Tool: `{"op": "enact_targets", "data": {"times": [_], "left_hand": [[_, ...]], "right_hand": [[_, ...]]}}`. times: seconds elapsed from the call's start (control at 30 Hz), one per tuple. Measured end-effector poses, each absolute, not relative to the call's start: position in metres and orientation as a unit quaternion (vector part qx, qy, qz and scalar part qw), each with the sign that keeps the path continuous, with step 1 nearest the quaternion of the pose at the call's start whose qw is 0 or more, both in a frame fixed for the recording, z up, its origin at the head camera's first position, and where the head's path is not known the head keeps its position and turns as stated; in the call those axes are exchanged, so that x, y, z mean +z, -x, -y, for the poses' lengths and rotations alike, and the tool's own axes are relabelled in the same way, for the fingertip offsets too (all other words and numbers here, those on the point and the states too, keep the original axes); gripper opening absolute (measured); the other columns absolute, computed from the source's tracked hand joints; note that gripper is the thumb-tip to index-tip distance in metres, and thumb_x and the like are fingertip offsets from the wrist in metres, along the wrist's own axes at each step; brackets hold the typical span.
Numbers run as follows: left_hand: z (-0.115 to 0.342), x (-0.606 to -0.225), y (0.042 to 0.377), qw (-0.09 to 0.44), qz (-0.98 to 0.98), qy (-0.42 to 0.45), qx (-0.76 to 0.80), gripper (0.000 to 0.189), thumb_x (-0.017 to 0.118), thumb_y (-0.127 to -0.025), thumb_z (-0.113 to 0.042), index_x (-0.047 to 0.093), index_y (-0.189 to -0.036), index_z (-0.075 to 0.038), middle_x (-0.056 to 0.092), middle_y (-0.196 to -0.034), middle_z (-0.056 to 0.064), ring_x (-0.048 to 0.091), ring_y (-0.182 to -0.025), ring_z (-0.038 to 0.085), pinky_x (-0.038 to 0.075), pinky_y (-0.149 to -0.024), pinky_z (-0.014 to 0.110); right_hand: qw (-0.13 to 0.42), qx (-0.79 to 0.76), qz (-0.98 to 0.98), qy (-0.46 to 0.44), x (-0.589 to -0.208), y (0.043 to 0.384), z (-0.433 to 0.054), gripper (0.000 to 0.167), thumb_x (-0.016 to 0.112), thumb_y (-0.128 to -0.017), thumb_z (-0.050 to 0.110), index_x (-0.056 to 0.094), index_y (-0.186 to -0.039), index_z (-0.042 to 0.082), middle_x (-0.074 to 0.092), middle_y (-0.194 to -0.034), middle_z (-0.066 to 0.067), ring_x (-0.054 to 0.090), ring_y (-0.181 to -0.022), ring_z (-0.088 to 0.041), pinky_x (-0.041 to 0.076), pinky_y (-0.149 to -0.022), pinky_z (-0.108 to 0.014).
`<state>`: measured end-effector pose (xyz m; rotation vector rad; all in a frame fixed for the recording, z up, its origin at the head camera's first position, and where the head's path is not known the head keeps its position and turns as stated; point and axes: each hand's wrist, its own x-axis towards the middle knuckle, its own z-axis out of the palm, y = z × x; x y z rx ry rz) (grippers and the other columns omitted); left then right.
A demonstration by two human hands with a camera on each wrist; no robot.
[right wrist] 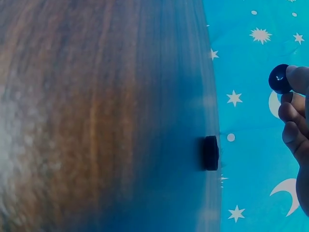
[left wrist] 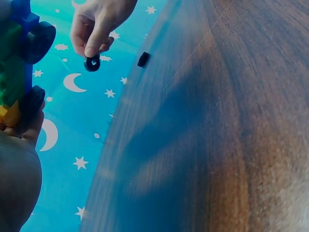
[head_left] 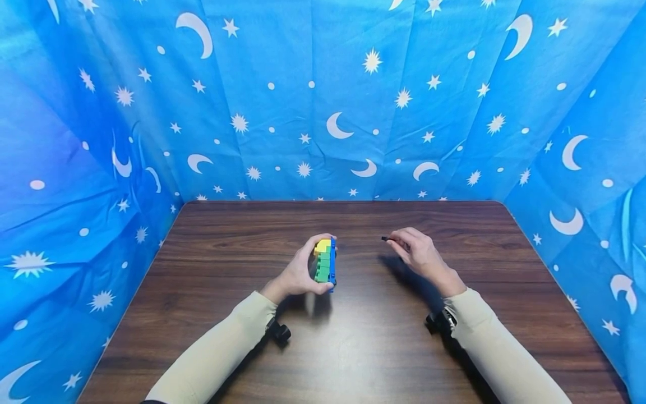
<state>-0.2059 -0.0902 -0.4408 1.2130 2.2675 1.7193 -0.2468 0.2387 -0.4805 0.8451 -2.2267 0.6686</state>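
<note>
Upright in my left hand (head_left: 298,275) is a toy brick car (head_left: 324,264) with green and yellow bricks on a blue base, gripped at its two ends between thumb and fingers. The left wrist view shows black wheels (left wrist: 41,42) on the base's side. My right hand (head_left: 421,255), raised over the table and apart from the car, pinches a small black tire (right wrist: 275,82) between thumb and fingertips; its centre hole shows in both wrist views. A second black tire (right wrist: 211,153) rests on the table below the right hand, hidden in the head view.
The brown wood-grain table (head_left: 353,348) spreads beneath both hands. Blue cloth (head_left: 343,67) with white moons and stars hangs behind it and along both sides. Black wrist cameras (head_left: 279,332) are strapped at the cuffs of the pale sleeves.
</note>
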Motion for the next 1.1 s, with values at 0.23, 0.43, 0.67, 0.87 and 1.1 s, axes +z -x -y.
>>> {"op": "enact_targets", "data": {"times": [0.23, 0.43, 0.67, 0.87, 1.1], "left_hand": [[0.090, -0.438, 0.205, 0.020, -0.733, -0.393, 0.555, 0.094, 0.080, -0.063, -0.009, 0.031, -0.142, 0.007, 0.047, -0.137, 0.022, 0.052, -0.112, 0.017, 0.049, -0.093, 0.030], [0.089, -0.439, 0.204, 0.026, -0.737, -0.391, 0.551, 0.095, 0.081, -0.064, -0.009, 0.031, -0.142, 0.007, 0.047, -0.138, 0.021, 0.052, -0.114, 0.019, 0.049, -0.094, 0.031], [0.089, -0.440, 0.204, 0.030, -0.733, -0.389, 0.557, 0.094, 0.080, -0.064, -0.009, 0.031, -0.142, 0.006, 0.047, -0.138, 0.019, 0.052, -0.114, 0.020, 0.049, -0.093, 0.031], [0.089, -0.442, 0.204, 0.035, -0.731, -0.386, 0.561, 0.094, 0.081, -0.064, -0.008, 0.031, -0.143, 0.006, 0.047, -0.138, 0.019, 0.052, -0.114, 0.020, 0.050, -0.093, 0.031], [0.088, -0.444, 0.205, 0.039, -0.730, -0.385, 0.564, 0.094, 0.081, -0.064, -0.007, 0.030, -0.142, 0.008, 0.049, -0.136, 0.019, 0.053, -0.115, 0.022, 0.049, -0.095, 0.032]], "right_hand": [[0.334, 0.240, 0.847, -0.336, -0.487, 0.251, -0.241, 0.015, 0.079, -0.076, 0.002, 0.069, -0.087, 0.002, 0.065, -0.080, -0.007, 0.058, -0.066, -0.013, 0.050, -0.055, -0.029], [0.306, 0.227, 0.860, -0.340, -0.492, 0.248, -0.244, 0.012, 0.078, -0.077, 0.004, 0.069, -0.086, 0.004, 0.064, -0.078, -0.006, 0.057, -0.064, -0.014, 0.051, -0.054, -0.032], [0.269, 0.212, 0.877, -0.338, -0.492, 0.246, -0.246, 0.010, 0.077, -0.080, 0.009, 0.070, -0.086, 0.005, 0.064, -0.078, -0.004, 0.057, -0.064, -0.013, 0.051, -0.053, -0.032], [0.246, 0.199, 0.887, -0.335, -0.493, 0.246, -0.246, 0.010, 0.078, -0.079, 0.007, 0.070, -0.084, 0.005, 0.066, -0.078, -0.005, 0.059, -0.064, -0.014, 0.052, -0.054, -0.032], [0.218, 0.181, 0.901, -0.328, -0.492, 0.245, -0.246, 0.010, 0.079, -0.077, 0.006, 0.069, -0.081, 0.004, 0.066, -0.076, -0.006, 0.060, -0.064, -0.016, 0.053, -0.056, -0.034]]}}
